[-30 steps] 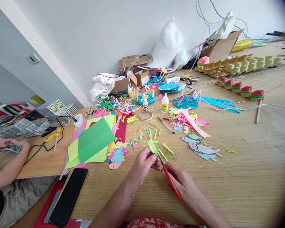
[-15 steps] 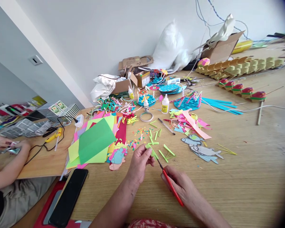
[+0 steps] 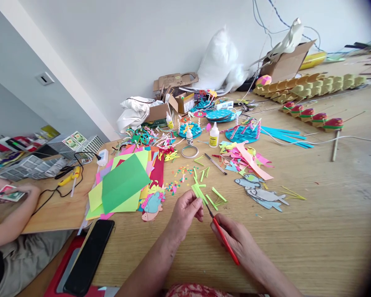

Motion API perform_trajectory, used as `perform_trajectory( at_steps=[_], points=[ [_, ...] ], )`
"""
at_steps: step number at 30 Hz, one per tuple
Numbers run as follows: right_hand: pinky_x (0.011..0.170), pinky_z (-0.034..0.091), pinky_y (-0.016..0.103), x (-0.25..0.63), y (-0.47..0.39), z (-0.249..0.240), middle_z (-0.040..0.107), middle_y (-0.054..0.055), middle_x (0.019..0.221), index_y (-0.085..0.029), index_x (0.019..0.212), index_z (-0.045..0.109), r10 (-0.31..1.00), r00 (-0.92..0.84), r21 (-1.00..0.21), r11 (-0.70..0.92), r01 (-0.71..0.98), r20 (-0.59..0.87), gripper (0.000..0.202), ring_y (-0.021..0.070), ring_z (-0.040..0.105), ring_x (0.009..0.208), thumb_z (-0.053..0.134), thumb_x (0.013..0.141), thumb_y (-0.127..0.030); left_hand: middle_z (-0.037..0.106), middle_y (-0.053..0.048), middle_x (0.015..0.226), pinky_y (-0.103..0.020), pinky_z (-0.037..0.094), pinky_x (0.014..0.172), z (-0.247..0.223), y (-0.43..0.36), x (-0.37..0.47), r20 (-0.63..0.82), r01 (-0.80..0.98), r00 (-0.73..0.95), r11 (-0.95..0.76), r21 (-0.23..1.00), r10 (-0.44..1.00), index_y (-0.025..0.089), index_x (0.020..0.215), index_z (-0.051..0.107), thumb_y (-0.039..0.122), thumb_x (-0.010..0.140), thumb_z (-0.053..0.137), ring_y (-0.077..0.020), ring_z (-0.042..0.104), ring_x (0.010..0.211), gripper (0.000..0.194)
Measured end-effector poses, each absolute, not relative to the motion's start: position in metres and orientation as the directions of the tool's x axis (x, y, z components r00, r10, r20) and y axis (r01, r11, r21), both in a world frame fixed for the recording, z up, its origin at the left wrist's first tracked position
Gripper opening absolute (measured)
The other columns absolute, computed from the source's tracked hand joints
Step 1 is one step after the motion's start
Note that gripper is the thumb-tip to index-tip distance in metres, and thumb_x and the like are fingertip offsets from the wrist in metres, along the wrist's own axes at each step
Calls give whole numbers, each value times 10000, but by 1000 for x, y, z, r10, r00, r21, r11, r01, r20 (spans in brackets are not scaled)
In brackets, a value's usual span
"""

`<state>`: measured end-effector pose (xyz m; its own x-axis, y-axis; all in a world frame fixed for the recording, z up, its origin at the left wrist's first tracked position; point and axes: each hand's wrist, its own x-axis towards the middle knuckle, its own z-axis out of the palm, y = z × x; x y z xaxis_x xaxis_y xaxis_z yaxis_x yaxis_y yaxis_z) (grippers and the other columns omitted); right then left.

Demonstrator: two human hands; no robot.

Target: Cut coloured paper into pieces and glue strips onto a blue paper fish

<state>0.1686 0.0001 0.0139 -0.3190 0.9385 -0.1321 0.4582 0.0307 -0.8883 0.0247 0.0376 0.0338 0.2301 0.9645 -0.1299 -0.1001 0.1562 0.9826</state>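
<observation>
Between thumb and fingers, my left hand (image 3: pixel 187 210) pinches a light green paper strip (image 3: pixel 198 190). My right hand (image 3: pixel 231 235) is closed around the red handles of a pair of scissors (image 3: pixel 224 239), whose dark blades point up and left to the paper's lower right edge. Whether the blades are parted is too small to tell. Just beyond my hands lie several cut light green paper strips (image 3: pixel 218 192), some folded. Paper fish cutouts (image 3: pixel 264 194) lie to the right, and more coloured fish (image 3: pixel 153 204) lie to the left.
Coloured paper sheets (image 3: pixel 125 181) are stacked at left, above a black phone (image 3: pixel 89 255). Glue bottles (image 3: pixel 214 136), a tape roll (image 3: pixel 189 152), a pen (image 3: pixel 215 163) and paper scraps (image 3: pixel 247 159) lie ahead. Egg cartons (image 3: pixel 315 88) stand back right. Another person's hands (image 3: pixel 24 194) hold a card at far left.
My hands stay nearly in place; the green paper has shifted slightly right with the left hand. At far left, the other person's card has turned and shows more of its face.
</observation>
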Motion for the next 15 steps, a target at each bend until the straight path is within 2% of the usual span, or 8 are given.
perform_trajectory(
  at_steps=[7, 15],
  points=[
    [496, 283, 214, 168, 1, 13, 369, -45, 556, -196, 593, 343, 943, -310, -896, 33, 444, -119, 334, 108, 349, 540, 302, 829, -429, 457, 29, 572, -193, 400, 456, 32, 37, 26, -111, 17, 247, 110, 994, 963, 149, 723, 475, 302, 735, 497, -77, 442, 500, 155],
    [486, 292, 209, 168, 1, 10, 395, -44, 548, -194, 596, 355, 948, -306, -889, 66, 452, -85, 333, 104, 360, 525, 296, 839, -414, 451, 31, 567, -184, 378, 442, 34, 36, 29, -168, -17, 245, 178, 984, 955, 144, 714, 474, 287, 717, 498, -72, 442, 491, 145]
  ],
)
